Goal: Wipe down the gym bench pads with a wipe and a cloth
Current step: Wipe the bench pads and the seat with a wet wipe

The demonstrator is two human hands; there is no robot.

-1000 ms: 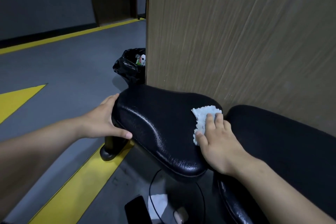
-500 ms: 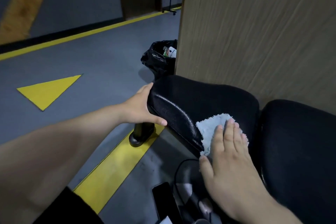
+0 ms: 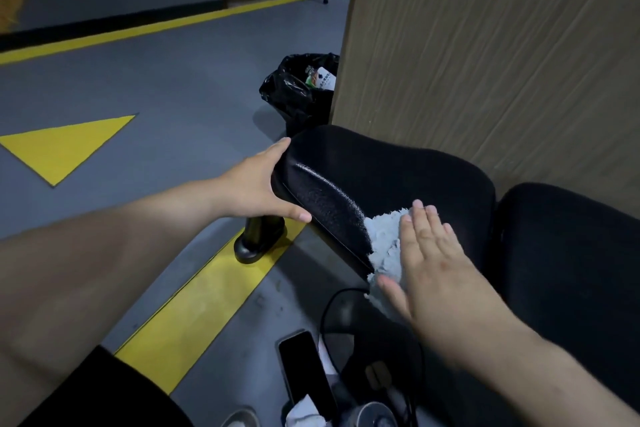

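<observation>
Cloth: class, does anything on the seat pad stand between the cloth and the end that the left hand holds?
Nothing visible does. The cloth lies under the flat right hand at the near edge of the seat pad; the pad is bare from there up to the left hand, which grips its end.

We are sliding our right hand [image 3: 433,264] and the cloth [image 3: 384,239] from the top of the seat pad [image 3: 381,170] down over its near edge.
</observation>
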